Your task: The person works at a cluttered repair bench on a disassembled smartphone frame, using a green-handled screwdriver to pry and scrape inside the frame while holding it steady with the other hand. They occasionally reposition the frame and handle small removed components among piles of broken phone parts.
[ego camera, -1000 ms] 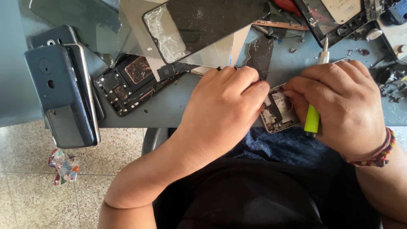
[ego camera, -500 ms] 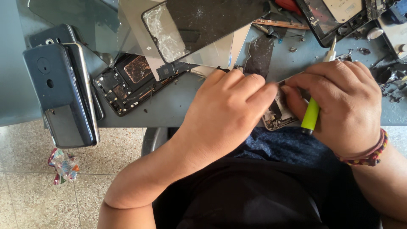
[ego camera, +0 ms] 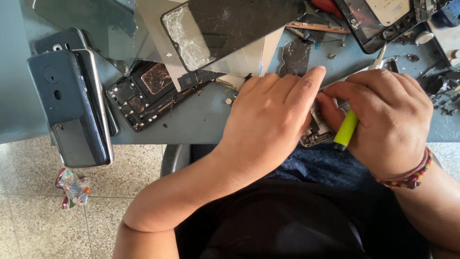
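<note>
At nine o'clock a stack of dark phone back covers (ego camera: 72, 108) overhangs the grey-blue worktable (ego camera: 191, 124); at seven a crumpled, colourful wrapper (ego camera: 72, 188) lies on the floor. Toward eleven sits an opened phone body (ego camera: 148, 96), with a cracked black screen panel (ego camera: 230, 29) at twelve. The left hand (ego camera: 270, 122) lies palm down, fingers curled and pressing on a small opened phone (ego camera: 318, 132) at the table edge, near three o'clock from centre; most of it is hidden. The right hand (ego camera: 388, 117) is closed around a yellow-green-handled screwdriver (ego camera: 346, 129), tip hidden. Since half a second ago, both hands have hardly shifted.
</note>
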Available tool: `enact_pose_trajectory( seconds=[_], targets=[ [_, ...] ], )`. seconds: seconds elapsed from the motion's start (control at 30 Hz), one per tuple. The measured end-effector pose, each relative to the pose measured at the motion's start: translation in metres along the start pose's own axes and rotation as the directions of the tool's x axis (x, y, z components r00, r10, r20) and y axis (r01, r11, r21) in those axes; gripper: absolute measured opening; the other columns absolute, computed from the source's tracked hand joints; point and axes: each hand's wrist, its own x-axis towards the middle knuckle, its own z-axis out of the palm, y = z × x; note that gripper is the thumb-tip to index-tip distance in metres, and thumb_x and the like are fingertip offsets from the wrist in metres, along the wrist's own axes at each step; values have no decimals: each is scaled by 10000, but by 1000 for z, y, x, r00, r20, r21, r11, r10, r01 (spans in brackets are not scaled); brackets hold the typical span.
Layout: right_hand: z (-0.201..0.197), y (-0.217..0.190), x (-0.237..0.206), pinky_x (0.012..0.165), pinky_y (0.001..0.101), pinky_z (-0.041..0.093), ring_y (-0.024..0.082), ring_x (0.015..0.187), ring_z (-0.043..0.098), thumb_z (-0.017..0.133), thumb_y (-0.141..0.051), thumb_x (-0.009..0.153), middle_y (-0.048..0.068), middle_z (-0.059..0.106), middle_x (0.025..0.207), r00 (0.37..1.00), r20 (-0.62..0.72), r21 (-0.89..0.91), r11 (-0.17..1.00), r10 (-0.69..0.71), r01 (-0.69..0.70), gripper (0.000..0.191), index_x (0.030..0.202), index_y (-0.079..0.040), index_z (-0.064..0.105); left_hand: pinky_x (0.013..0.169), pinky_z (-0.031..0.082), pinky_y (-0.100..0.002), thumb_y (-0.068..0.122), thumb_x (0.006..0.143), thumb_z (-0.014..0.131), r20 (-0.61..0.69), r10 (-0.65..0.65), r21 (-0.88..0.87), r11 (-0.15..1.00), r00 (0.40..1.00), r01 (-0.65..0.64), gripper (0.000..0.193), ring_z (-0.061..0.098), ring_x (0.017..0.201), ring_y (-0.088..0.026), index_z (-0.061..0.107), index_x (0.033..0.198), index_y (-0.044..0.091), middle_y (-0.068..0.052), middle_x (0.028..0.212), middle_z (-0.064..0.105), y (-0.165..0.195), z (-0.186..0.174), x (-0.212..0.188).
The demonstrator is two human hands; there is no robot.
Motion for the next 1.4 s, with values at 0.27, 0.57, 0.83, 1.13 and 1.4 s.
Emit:
enact_pose_trajectory(
  seconds=[0.27,0.57,0.83,1.13,1.4],
  targets=[
    [-1,1,-7,695,397,518,270,790,652,898,-139,881,100,688,959,1000,-20,13,1000,0,0,198,944,-23,751,837,451,-372,65,967,720,-57,-52,11,999,997,53,519,593,906,-219,484,1421,-20,-64,1012,607,8,2,3],
    [-2,26,-65,571,342,523,252,764,689,736,-90,817,224,628,966,984,-143,344,926,-111,154,152,941,-14,689,851,447,-378,75,931,748,-47,-72,-25,997,996,70,565,593,926,-225,474,1417,-18,-67,1030,605,7,2,3],
    [5,15,-88,884,432,669,317,955,735,856,37,769,187,638,1027,987,-157,465,883,10,65,292,955,12,632,854,450,-378,83,918,766,-37,-91,4,996,995,91,579,590,919,-225,508,1433,29,-52,1002,600,7,7,1],
    [12,9,-70,940,442,638,331,1036,732,902,67,754,165,665,1033,985,-167,353,930,-40,98,317,979,-2,689,838,448,-382,89,911,768,-27,-83,-10,997,996,83,591,589,908,-225,506,1436,15,-58,1045,599,7,5,3],
    [15,9,-71,936,430,633,325,1033,731,908,74,742,160,669,1038,984,-174,330,938,-47,104,330,982,-7,697,828,450,-380,77,926,753,-28,-80,7,997,996,81,576,590,901,-217,510,1446,17,-53,991,597,7,6,3]
  ],
)
